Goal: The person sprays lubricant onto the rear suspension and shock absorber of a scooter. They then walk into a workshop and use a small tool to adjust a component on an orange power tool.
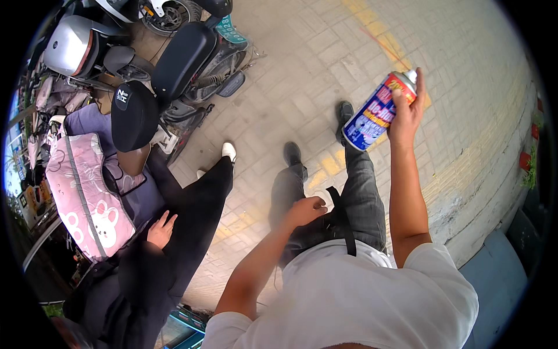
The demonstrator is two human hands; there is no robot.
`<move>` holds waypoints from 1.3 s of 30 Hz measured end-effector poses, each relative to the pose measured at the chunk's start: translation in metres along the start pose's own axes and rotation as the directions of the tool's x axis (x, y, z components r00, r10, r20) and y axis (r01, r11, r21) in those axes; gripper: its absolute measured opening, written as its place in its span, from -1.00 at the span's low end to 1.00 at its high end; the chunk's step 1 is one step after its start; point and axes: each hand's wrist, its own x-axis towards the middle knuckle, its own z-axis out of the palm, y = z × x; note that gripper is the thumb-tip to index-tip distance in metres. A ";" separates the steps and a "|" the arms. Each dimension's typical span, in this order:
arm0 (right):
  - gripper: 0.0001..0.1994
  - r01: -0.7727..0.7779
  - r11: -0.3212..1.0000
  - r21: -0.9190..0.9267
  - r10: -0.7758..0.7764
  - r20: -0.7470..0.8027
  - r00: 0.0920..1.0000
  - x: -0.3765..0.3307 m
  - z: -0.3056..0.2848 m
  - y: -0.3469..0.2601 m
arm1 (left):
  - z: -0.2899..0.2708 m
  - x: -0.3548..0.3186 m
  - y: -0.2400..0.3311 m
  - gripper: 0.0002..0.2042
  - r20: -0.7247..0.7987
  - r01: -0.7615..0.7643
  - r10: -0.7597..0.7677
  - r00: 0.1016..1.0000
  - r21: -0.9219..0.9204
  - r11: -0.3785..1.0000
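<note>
In my right hand (pixel 407 116) is a blue and red aerosol spray can (pixel 378 111), raised over the pavement and tilted, its white nozzle up and to the right. My fingers wrap round the can, with the index finger up at the nozzle. My left hand (pixel 308 210) is low in front of my hip, its fingers curled in. A pale roundish shape (pixel 323 198) shows beside those fingertips; whether the hand holds it I cannot tell. A black strap (pixel 343 224) hangs at my waist close to this hand.
Left of me is another person in black (pixel 197 227), one hand (pixel 161 230) on the thigh, beside a scooter with a pink rabbit-print cover (pixel 87 192). A black-seated scooter (pixel 186 58) and others stand at the upper left. A curb (pixel 474 232) and potted plants (pixel 528 163) are right.
</note>
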 end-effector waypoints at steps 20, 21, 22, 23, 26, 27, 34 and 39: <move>-0.32 0.387 0.919 0.072 -0.296 0.774 0.559 0.063 0.195 0.480 | -0.324 0.317 -0.114 -0.60 -0.858 -0.895 -0.279 0.432 -0.447 -0.013; -0.32 0.382 0.919 0.097 -0.312 0.770 0.556 0.060 0.201 0.493 | -0.331 0.319 -0.118 -0.62 -0.870 -0.910 -0.308 0.386 -0.413 0.026; -0.32 0.376 0.919 0.120 -0.327 0.764 0.556 0.058 0.206 0.504 | -0.339 0.320 -0.121 -0.63 -0.879 -0.922 -0.335 0.339 -0.381 0.067; -0.33 0.370 0.923 0.109 -0.322 0.747 0.582 0.057 0.214 0.510 | -0.343 0.324 -0.124 -0.71 -0.884 -0.929 -0.355 0.305 -0.358 0.094; -0.32 0.422 0.905 0.045 -0.284 0.803 0.524 0.058 0.224 0.515 | -0.360 0.326 -0.139 -0.76 -0.862 -0.932 -0.442 0.249 -0.337 0.131; -0.33 0.423 0.904 0.055 -0.292 0.802 0.520 0.062 0.222 0.519 | -0.362 0.322 -0.135 -0.80 -0.833 -0.923 -0.476 0.282 -0.371 0.103; -0.36 0.379 0.912 0.157 -0.359 0.755 0.549 0.051 0.230 0.533 | -0.378 0.304 -0.149 -0.83 -0.911 -0.939 -0.369 0.183 -0.274 0.210; -0.37 0.379 0.914 0.142 -0.359 0.717 0.597 0.039 0.248 0.541 | -0.391 0.297 -0.167 -0.82 -0.919 -0.932 -0.358 0.163 -0.263 0.250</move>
